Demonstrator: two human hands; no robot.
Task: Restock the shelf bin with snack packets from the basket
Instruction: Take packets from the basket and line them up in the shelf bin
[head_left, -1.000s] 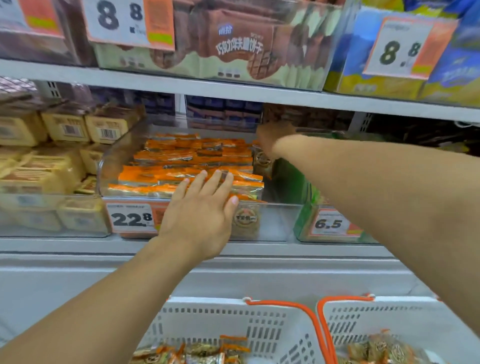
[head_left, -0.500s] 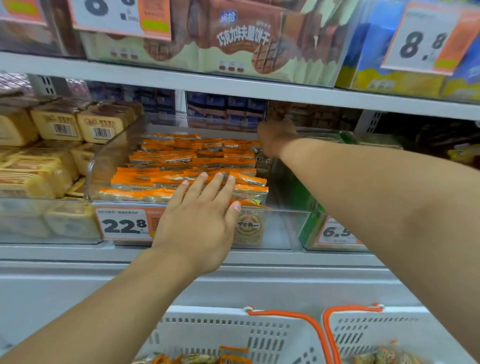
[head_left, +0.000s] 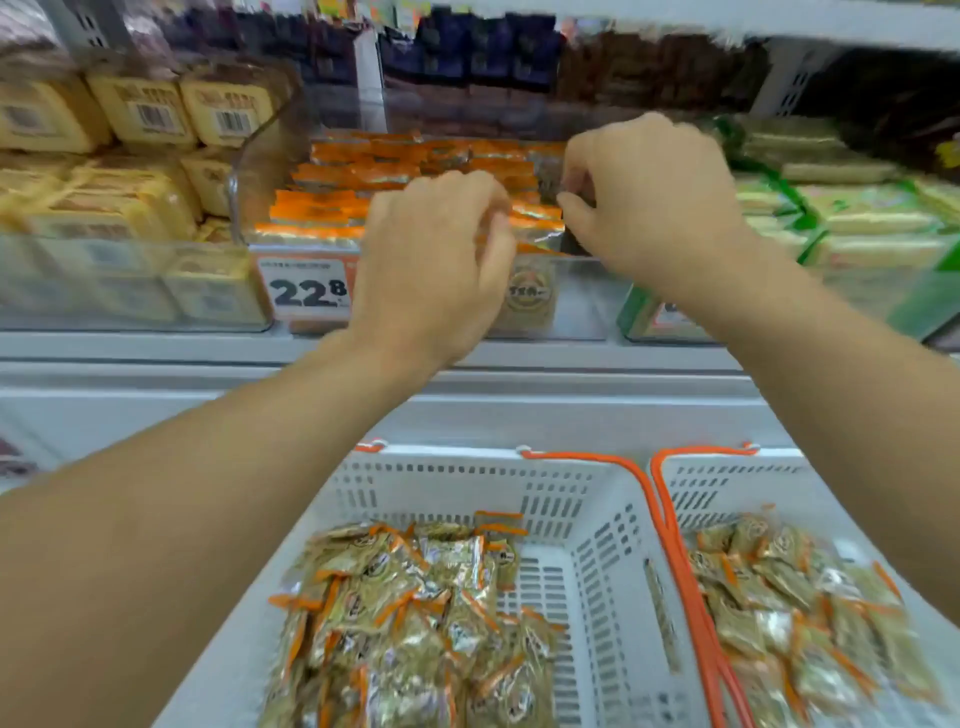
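Both over clear bin (head_left: 260, 156): left hand (head_left: 431, 270) curled, grip unclear; right hand (head_left: 649, 208) pinching packet (head_left: 550, 182). Basket (head_left: 597, 545) w/ packets below wrists.

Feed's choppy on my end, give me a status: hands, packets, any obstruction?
Left hand curled, apparently empty, at bin front. Right hand pinching a dark packet over the shelf bin. Basket still holds packets. No obstruction seen.

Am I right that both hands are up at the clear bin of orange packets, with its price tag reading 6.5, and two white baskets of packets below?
Not quite. In the head view the price tag on the clear bin reads 22.8, not 6.5. The rest holds: the left hand and right hand are up at the bin, with two white baskets of packets below.
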